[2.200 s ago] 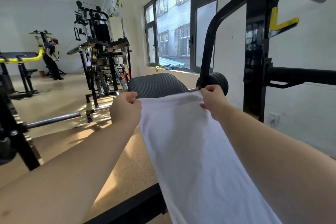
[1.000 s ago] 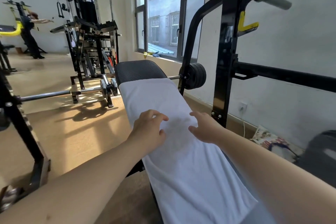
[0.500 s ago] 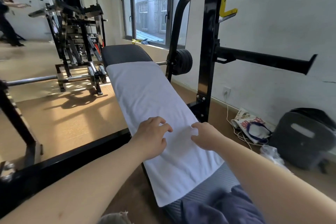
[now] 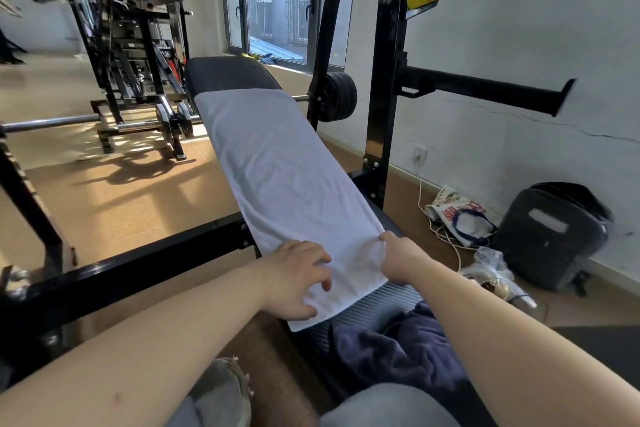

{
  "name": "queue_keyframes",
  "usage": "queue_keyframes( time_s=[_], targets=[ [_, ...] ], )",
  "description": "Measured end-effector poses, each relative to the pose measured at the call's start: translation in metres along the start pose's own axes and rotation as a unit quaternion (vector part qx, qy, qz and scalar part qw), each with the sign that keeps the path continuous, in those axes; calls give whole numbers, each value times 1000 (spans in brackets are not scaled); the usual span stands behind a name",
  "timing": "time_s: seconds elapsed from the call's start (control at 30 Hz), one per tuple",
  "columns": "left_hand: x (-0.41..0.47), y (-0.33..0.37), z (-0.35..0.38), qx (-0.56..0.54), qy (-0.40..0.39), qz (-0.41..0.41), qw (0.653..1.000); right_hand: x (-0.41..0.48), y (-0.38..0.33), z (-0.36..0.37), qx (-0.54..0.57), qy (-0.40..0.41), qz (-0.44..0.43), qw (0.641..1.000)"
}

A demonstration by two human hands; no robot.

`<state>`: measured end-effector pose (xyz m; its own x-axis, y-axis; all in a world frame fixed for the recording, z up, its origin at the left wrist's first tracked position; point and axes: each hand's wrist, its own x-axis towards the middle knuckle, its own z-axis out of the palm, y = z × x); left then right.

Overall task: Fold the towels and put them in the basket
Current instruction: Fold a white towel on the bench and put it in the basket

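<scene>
Far left: a black steel weight machine point(image 4: 128, 55) stands on the tan floor point(image 4: 121, 204).
Towel: a long white terry towel point(image 4: 287, 177) lies flat lengthwise on the black ribbed padded surface point(image 4: 228, 74).
Left hand: the left hand point(image 4: 294, 279) rests on the towel's near left part, fingers spread and lightly bent, gripping nothing.
Right hand: the right hand point(image 4: 401, 258) pinches the towel's right edge, and the cloth puckers at its fingertips.
Near end: a crumpled navy cloth point(image 4: 398, 347) lies just beyond the towel's hem.
Far right: a printed tote bag point(image 4: 457, 215) and a black backpack point(image 4: 550, 236) sit by the wall.
</scene>
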<state>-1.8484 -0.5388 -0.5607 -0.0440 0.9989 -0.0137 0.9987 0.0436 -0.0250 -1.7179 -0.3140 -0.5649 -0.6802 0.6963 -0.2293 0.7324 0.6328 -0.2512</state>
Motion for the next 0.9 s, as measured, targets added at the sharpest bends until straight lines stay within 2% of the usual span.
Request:
queue_keyframes(
  time_s=[0.17,0.33,0.4,0.5,0.6,0.7,0.9],
  targets=[
    [-12,0,11,67,-53,15,996,-10,0,8,61,25,29,997],
    [-15,-4,17,99,-42,25,994,-9,-1,12,180,57,61,980],
    [-17,-6,18,115,-51,29,992,-3,2,14,294,67,96,949],
    [-22,-7,25,158,-40,40,986,2,4,13,450,30,136,882],
    [-24,-8,27,140,-39,46,988,2,4,5,490,6,138,861],
    [-25,-8,21,85,-58,50,993,0,1,-2,544,3,178,820],
    [-23,3,11,-33,-18,15,999,0,6,-20,485,14,191,853]
  ],
)
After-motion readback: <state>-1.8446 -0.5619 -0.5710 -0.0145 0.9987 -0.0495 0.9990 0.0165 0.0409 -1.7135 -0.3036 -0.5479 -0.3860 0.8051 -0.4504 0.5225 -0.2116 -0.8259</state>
